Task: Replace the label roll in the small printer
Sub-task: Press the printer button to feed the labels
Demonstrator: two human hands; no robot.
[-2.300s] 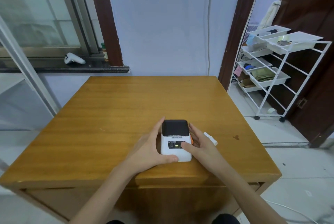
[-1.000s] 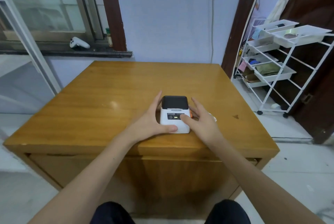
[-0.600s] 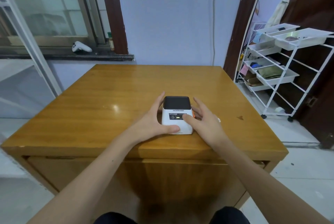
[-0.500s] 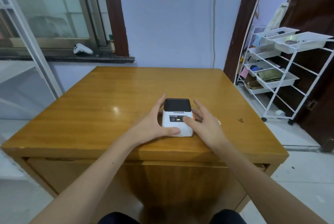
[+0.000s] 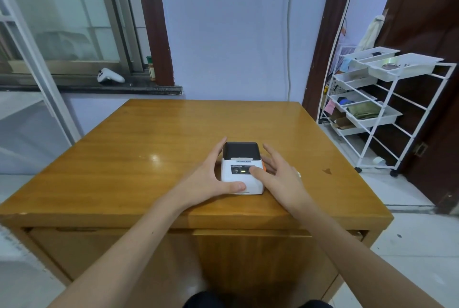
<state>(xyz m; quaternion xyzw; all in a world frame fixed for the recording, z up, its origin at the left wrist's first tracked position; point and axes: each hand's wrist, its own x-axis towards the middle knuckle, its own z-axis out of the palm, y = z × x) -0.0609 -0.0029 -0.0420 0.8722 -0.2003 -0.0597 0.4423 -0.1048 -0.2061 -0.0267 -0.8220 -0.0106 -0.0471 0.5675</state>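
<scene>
We see a small white printer with a dark lid standing near the front edge of a wooden table, its lid closed and a green light lit on the front panel. Our left hand cups the printer's left side, fingers together along the wall and the thumb laid across the lower front. Our right hand sits against the right side with fingers spread, its thumb tip resting on the front panel beside the light. An orange tab shows at the printer's right edge, just under those fingers. Something small and white peeks out behind the right hand; it may be a label roll, but we cannot tell.
</scene>
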